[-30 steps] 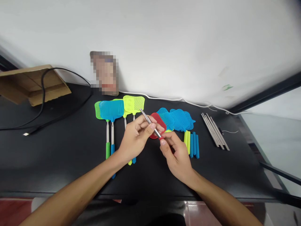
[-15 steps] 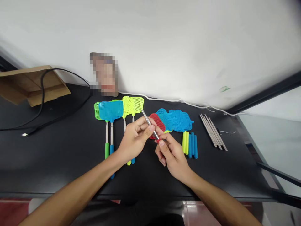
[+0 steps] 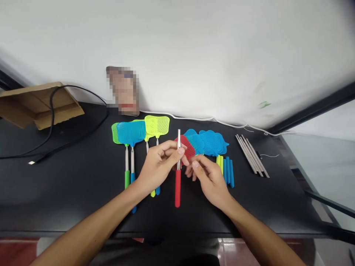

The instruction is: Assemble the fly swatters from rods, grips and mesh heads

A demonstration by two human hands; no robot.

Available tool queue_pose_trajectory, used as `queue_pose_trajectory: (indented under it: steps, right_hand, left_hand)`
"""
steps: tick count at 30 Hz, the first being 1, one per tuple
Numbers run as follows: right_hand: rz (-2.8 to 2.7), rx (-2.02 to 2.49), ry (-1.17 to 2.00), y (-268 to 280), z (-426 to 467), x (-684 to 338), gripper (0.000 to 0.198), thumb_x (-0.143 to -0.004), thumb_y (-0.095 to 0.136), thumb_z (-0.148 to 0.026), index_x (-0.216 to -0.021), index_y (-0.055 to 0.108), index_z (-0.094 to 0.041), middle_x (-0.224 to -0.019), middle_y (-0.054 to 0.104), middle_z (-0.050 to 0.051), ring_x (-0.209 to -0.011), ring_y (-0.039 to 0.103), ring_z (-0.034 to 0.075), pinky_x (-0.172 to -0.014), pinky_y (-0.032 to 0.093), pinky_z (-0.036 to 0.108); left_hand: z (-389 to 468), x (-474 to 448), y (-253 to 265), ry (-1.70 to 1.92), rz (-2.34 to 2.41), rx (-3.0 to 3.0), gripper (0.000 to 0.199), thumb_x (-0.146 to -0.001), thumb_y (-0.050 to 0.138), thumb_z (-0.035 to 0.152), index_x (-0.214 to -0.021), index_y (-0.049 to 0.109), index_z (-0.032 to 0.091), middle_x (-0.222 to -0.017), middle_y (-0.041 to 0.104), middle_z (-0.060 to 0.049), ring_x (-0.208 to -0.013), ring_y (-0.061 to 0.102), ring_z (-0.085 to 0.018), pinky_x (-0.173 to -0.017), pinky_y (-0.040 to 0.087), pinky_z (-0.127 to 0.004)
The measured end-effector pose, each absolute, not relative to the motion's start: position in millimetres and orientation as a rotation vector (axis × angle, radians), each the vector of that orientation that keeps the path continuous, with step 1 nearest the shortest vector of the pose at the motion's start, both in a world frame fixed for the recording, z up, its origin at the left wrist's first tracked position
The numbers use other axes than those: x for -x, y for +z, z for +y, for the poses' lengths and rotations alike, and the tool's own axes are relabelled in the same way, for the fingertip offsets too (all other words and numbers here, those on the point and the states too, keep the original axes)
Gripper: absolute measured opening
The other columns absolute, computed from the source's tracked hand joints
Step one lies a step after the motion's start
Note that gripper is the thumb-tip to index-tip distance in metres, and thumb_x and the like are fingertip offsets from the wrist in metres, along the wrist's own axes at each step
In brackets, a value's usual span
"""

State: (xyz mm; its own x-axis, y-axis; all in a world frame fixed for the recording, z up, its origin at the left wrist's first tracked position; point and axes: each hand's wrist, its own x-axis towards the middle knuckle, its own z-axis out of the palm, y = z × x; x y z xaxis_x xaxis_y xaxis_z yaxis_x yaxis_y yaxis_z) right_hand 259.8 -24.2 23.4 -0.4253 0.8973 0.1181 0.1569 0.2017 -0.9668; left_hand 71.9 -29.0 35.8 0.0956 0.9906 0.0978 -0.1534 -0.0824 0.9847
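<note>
My left hand is closed around a fly swatter handle, pinching its silver metal tube between thumb and fingers. The handle stands nearly upright in view, its red grip pointing toward me. Just right of it is my right hand, fingers loosely curled and apart, with nothing visible in them. Behind the tube lies a red swatter head, partly covered by my left hand. Blue swatter heads overlap beside it. Yellow grips and blue grips lie past my right hand, the yellow ones partly hidden.
Swatters with blue, green and yellow heads lie on the black table. Several metal tubes rest at right. At left are a cardboard box and a black cable. A white cable runs along the wall.
The red grip has come into full view as the handle turned from slanted to nearly upright. My right hand has let go of its red end and moved slightly right.
</note>
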Motion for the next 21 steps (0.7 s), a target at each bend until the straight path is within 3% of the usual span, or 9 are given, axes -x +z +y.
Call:
queue_pose_trajectory:
  steps: [4, 7, 11, 15, 17, 21]
  right_hand:
    - [-1.587, 1.002, 1.261, 27, -16, -263, 0.026, -0.104, 0.051, -0.045, -0.11, 0.063, -0.022, -0.083, 0.065, 0.001, -0.063, 0.061, 0.013, -0.057, 0.053, 0.027]
    - [-1.568, 0.987, 1.224, 31, -11, -267, 0.022, -0.104, 0.053, -0.042, -0.109, 0.063, -0.022, -0.082, 0.064, 0.0, -0.061, 0.061, 0.013, -0.056, 0.052, 0.028]
    - [-1.823, 1.048, 0.932, 31, -9, -273, 0.018, -0.103, 0.056, -0.035, -0.096, 0.066, -0.022, -0.078, 0.066, 0.0, -0.064, 0.062, 0.014, -0.062, 0.051, 0.029]
    - [-2.158, 1.02, 0.595, 25, -8, -274, 0.017, -0.104, 0.054, -0.031, -0.112, 0.067, -0.023, -0.098, 0.072, 0.006, -0.082, 0.065, 0.019, -0.075, 0.051, 0.034]
    - [-2.266, 0.974, 0.547, 22, -7, -274, 0.02, -0.106, 0.05, -0.03, -0.117, 0.066, -0.023, -0.102, 0.072, 0.008, -0.087, 0.064, 0.021, -0.077, 0.051, 0.036]
    - [-2.367, 0.928, 0.49, 19, -5, -274, 0.024, -0.108, 0.045, -0.027, -0.106, 0.068, -0.022, -0.089, 0.068, 0.007, -0.082, 0.062, 0.021, -0.074, 0.047, 0.036]
  left_hand:
    - [-31, -73, 41, 0.923, 0.908, -1.424, 0.028, -0.101, 0.058, 0.04, -0.085, 0.068, 0.019, -0.065, 0.065, 0.0, -0.056, 0.054, -0.012, -0.054, 0.039, -0.024]
    - [-30, -68, 44, 0.763, 0.903, -1.585, 0.036, -0.104, 0.05, 0.041, -0.079, 0.064, 0.019, -0.062, 0.053, 0.003, -0.055, 0.047, -0.011, -0.053, 0.034, -0.024]
    - [-25, -54, 42, 0.719, 1.053, -1.889, 0.031, -0.105, 0.048, 0.04, -0.095, 0.07, 0.022, -0.07, 0.059, 0.001, -0.06, 0.052, -0.013, -0.054, 0.035, -0.025]
    - [-23, -49, 38, 0.819, 1.316, -2.295, 0.026, -0.105, 0.05, 0.034, -0.11, 0.073, 0.024, -0.09, 0.07, -0.004, -0.079, 0.065, -0.019, -0.065, 0.042, -0.029]
    - [-23, -51, 36, 0.804, 1.363, -2.445, 0.027, -0.105, 0.048, 0.033, -0.11, 0.072, 0.023, -0.088, 0.068, -0.004, -0.076, 0.064, -0.018, -0.063, 0.041, -0.029]
    - [-22, -56, 32, 0.762, 1.355, -2.71, 0.029, -0.106, 0.045, 0.03, -0.104, 0.072, 0.02, -0.076, 0.059, -0.003, -0.066, 0.055, -0.017, -0.059, 0.038, -0.031]
